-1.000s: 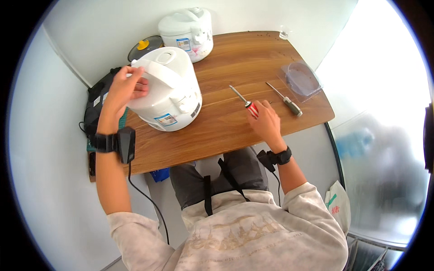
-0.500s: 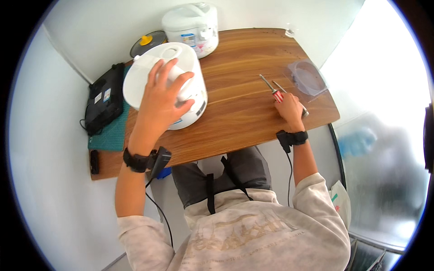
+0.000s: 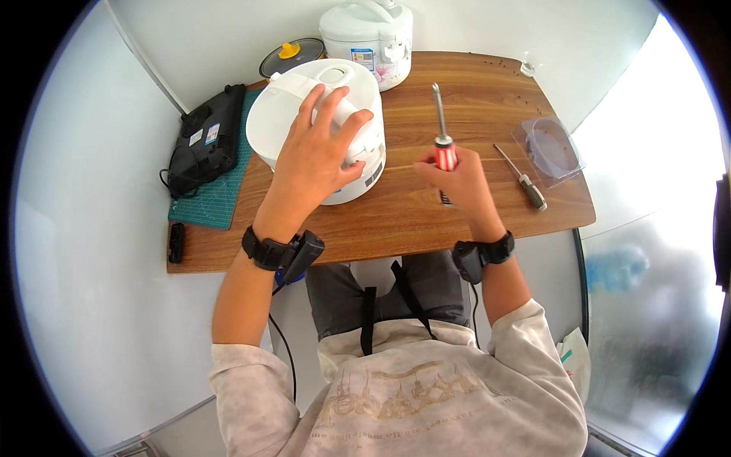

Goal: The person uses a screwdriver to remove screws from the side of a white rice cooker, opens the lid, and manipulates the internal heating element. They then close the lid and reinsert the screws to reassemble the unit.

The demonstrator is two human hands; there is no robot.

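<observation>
A white rice cooker [image 3: 266, 126] stands at the left of the table. My left hand [image 3: 320, 148] lies over its lid and handle with the fingers spread, and the palm side is hidden. At the table's right half my right hand [image 3: 457, 183] is closed round the red and white handle of a screwdriver [image 3: 441, 114]. The metal shaft points away from me, tilted up off the tabletop. To the right of that hand a second screwdriver [image 3: 531, 190], with a dark grip and thin shaft, lies on the wood.
A clear plastic tray [image 3: 552, 148] rests at the right edge. Behind the cooker stand another white rice cooker [image 3: 365, 38] and a dark lid with a yellow knob [image 3: 289, 51]. On the left a black device [image 3: 209, 137] sits on a green cutting mat [image 3: 202, 209].
My right hand has lifted the red and white screwdriver off the table and moved left with it. The other screwdriver stays lying there. My left hand remains on the cooker.
</observation>
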